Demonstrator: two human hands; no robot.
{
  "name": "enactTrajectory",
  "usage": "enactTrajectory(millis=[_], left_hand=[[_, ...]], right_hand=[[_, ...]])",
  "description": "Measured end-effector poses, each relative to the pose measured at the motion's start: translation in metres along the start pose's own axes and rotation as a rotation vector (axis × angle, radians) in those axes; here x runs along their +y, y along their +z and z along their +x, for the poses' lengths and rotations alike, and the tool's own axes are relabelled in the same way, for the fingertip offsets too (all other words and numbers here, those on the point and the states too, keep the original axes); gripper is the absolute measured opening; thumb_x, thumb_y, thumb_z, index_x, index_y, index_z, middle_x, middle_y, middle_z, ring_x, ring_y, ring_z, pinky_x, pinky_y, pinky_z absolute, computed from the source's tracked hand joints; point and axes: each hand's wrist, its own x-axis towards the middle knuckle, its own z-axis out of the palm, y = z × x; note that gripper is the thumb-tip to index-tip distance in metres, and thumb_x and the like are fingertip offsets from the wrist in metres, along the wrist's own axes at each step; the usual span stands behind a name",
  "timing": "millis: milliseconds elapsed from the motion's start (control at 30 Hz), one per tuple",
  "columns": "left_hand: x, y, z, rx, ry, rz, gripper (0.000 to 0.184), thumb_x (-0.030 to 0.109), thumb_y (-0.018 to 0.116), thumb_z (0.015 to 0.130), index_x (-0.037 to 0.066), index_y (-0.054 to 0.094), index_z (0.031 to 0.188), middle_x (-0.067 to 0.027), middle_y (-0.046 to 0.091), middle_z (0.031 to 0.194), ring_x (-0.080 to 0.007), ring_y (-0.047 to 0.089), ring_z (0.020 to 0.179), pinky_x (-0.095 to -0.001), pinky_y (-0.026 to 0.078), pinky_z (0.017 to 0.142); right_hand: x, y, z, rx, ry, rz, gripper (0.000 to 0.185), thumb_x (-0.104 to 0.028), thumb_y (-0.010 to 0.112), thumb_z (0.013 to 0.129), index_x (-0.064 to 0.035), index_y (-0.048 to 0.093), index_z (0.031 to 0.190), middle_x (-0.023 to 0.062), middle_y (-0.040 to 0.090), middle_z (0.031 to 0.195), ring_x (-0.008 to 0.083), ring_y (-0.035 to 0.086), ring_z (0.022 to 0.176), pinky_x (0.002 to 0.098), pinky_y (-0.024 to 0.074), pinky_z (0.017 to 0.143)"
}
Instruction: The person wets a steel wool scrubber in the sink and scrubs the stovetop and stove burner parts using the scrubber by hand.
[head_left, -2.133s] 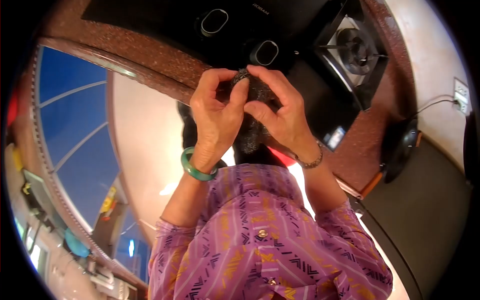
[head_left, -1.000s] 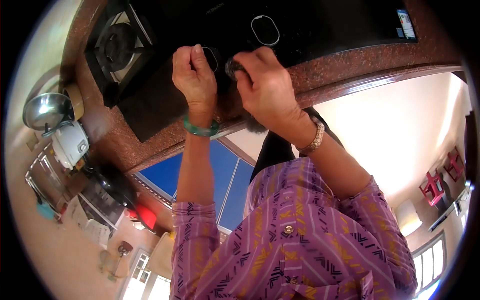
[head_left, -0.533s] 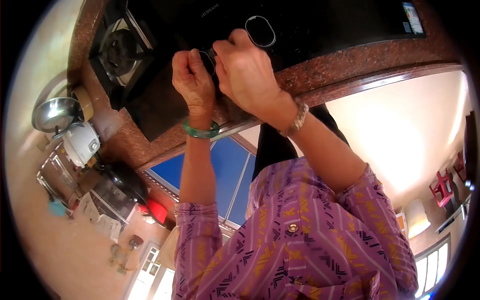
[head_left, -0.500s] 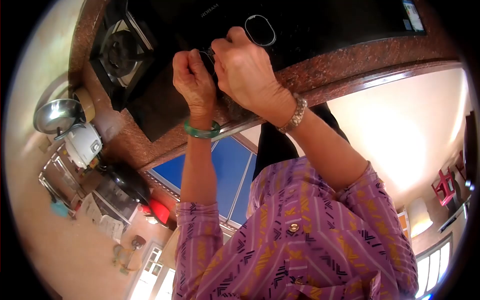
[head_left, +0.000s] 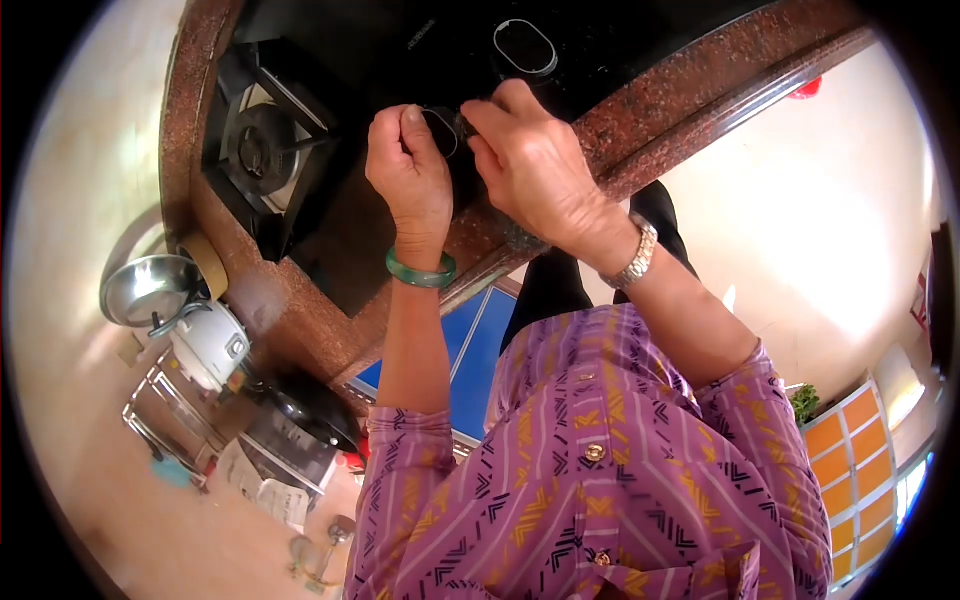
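Observation:
Over the black glass cooktop [head_left: 330, 265], both my hands are raised close together near the front edge. My left hand [head_left: 410, 170], with a green bangle at the wrist, is curled closed, and its thumb reaches the edge of a thin silver ring [head_left: 457, 140]. Whether the fingers grip that ring is hidden. My right hand [head_left: 540, 165], with a metal watch, pinches at a small dark piece [head_left: 464, 126] beside the ring, too dark to name. Just beyond the right fingers, another silver-rimmed oval [head_left: 525, 47] shows on the cooktop.
A gas burner [head_left: 262, 150] with a black pan support sits at the left. Reddish speckled stone edging [head_left: 690, 100] borders the cooktop. Further left are a metal bowl [head_left: 150, 290], a white rice cooker [head_left: 210, 345] and a black wok [head_left: 300, 405]. Blue cabinet doors [head_left: 468, 355] are below.
My right hand has drawn a little away from my left, widening the gap where the ring and dark piece show. The whole view has tilted and shifted with my head.

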Motion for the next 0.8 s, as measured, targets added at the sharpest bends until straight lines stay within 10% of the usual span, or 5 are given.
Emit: enactTrajectory(millis=[300,800], left_hand=[[0.002,-0.001,0.008,-0.063,0.113,0.137,0.018,0.014,0.051,0.097,0.000,0.055,0.086,-0.0125,0.055,0.070,-0.0239,0.049,0.060,-0.0348,0.043,0.056],[0.003,-0.004,0.009,-0.094,0.122,0.196,0.024,0.019,0.047,0.100,0.001,0.053,0.085,-0.0123,0.056,0.068,-0.0226,0.048,0.059,-0.0345,0.043,0.057]], right_hand=[[0.014,0.015,0.003,0.006,0.076,0.047,0.005,-0.002,0.064,0.071,0.0017,0.062,0.074,0.0187,0.055,0.087,0.0366,0.062,0.074,0.0428,0.0529,0.063],[0.012,0.015,0.010,-0.046,0.102,-0.014,0.007,-0.001,0.065,0.069,0.0007,0.065,0.076,0.0200,0.058,0.089,0.0364,0.064,0.077,0.0413,0.0543,0.065]])
